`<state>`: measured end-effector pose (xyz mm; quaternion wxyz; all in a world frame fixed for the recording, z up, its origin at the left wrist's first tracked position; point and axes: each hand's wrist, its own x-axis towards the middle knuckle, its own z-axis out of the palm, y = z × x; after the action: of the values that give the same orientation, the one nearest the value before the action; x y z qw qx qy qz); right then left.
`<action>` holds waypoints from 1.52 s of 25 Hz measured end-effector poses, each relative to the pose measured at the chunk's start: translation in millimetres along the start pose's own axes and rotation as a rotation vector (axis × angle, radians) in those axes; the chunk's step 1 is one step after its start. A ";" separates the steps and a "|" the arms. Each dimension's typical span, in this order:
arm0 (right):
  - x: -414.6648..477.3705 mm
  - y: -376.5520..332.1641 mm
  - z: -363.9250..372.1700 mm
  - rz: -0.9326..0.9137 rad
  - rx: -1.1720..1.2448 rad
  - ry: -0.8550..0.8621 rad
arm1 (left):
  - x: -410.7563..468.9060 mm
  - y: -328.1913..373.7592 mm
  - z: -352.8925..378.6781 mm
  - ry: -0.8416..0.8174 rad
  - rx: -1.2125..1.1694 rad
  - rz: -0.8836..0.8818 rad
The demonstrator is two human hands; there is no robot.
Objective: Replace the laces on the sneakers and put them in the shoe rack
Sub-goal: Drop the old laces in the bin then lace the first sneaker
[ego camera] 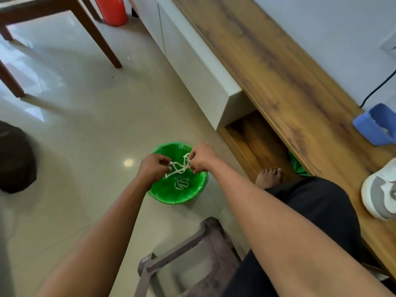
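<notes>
A tangled white lace [179, 167] hangs between my two hands above a small bin lined with a green bag [162, 195]. My left hand [153, 167] pinches one end of it and my right hand [201, 158] grips the other side. Another white lace [181, 182] lies coiled at the bottom of the bin. A white and grey sneaker [380, 194] sits on the wooden bench top [278, 67] at the far right, partly cut off by the frame edge.
A brown plastic stool [192, 260] stands under my arms. My bare foot [269, 176] rests in the bench's open lower shelf. A blue box [375, 125] sits on the bench. Wooden table legs [100, 39] and an orange bin [111, 9] stand across the tiled floor; a dark bag [15, 157] is at left.
</notes>
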<state>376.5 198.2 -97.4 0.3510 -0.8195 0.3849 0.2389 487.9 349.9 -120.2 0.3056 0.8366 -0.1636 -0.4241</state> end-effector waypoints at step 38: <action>-366.5 487.4 -104.2 0.599 0.392 0.849 | -232.9 367.8 464.4 -0.433 0.810 0.912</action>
<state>-216.1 66.0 21.0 0.2278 -0.6181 0.7458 -0.0990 -30.1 21.6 50.3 0.0751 0.6276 -0.7078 -0.3156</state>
